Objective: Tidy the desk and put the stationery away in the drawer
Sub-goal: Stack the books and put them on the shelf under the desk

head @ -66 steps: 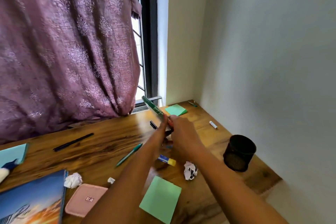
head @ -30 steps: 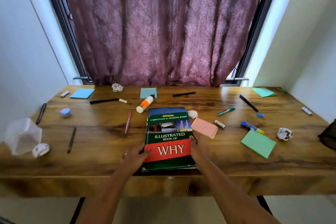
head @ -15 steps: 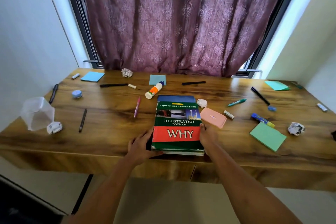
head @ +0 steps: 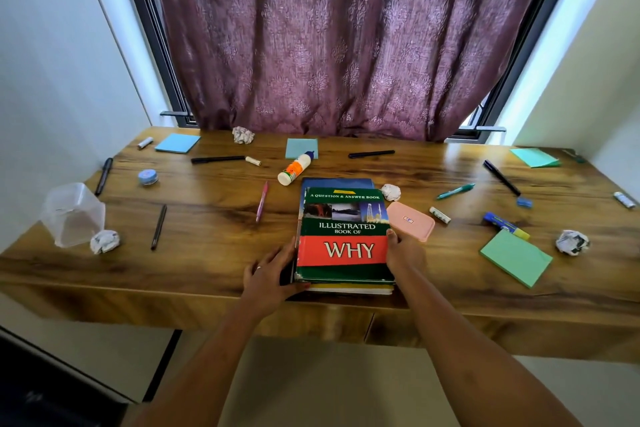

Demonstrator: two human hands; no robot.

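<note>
A stack of books, topped by a green and red "WHY" book, lies at the front middle of the wooden desk. My left hand grips the stack's left front corner, thumb under the near edge. My right hand holds its right side, thumb on the cover. Pens, among them a pink pen, a black pen and a teal pen, lie scattered. A glue bottle lies behind the books. The drawer fronts under the desk are closed.
A pink case touches the books' right side. Green sticky notes, crumpled paper balls, a blue highlighter and erasers lie right. A clear plastic container and another paper ball sit left. A purple curtain hangs behind.
My view swung from the desk's right corner to its middle, and my hands left the pens there. Both hands took hold of the book stack and keep holding it as the camera draws closer.
</note>
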